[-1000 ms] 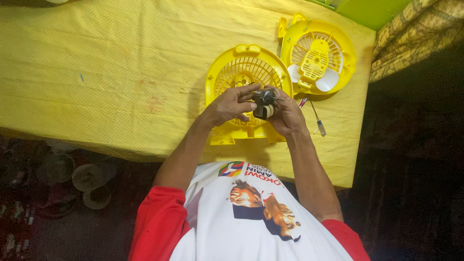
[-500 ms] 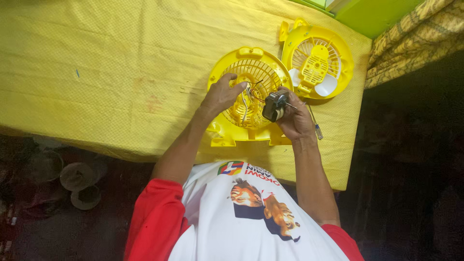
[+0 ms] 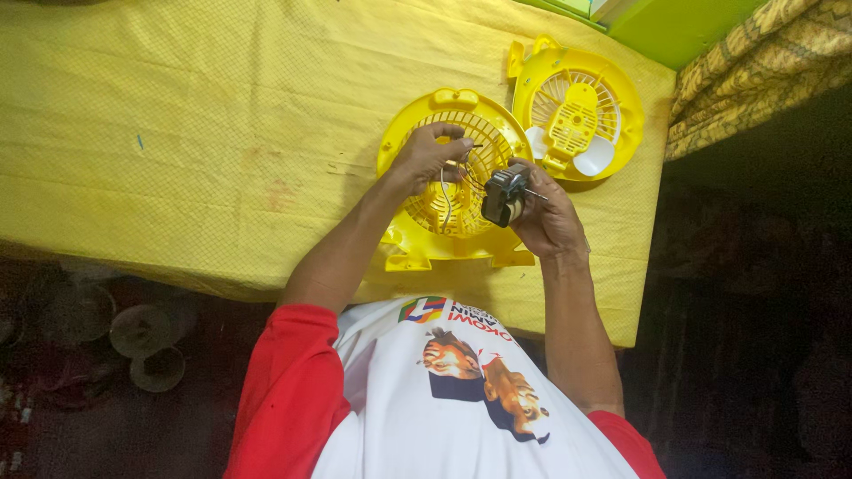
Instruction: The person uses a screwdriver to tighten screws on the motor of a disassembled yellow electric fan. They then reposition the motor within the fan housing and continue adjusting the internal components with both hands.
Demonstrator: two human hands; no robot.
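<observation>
**Hands part over the fan grille, wires drawn between them**

Head view: The right hand [image 3: 548, 217] is clamped around a small dark fan motor [image 3: 504, 195], its shaft poking out to the right, held just above the near right part of the yellow fan grille [image 3: 417, 239]. The left hand [image 3: 428, 155] sits further left over the grille's ribbed centre, fingers pinched together on thin wires [image 3: 457, 173] that run back to the motor. A second ago both hands were bunched together around the motor; half a second ago the left had already begun to move off, and now the two are clearly apart with the wires stretched between them. That suggests, as a judgement, that the leads are being sorted or separated from the motor body.

The grille lies flat on a yellow cloth [image 3: 177, 133] covering the table, faintly stained near its middle. Farther right lies a second yellow fan housing [image 3: 621, 106] with white blades showing. Beyond it, a green surface [image 3: 674, 27] and patterned fabric [image 3: 763, 53]. Below the table's near edge the room is dark, with dim round objects [image 3: 146, 341] on the left.
</observation>
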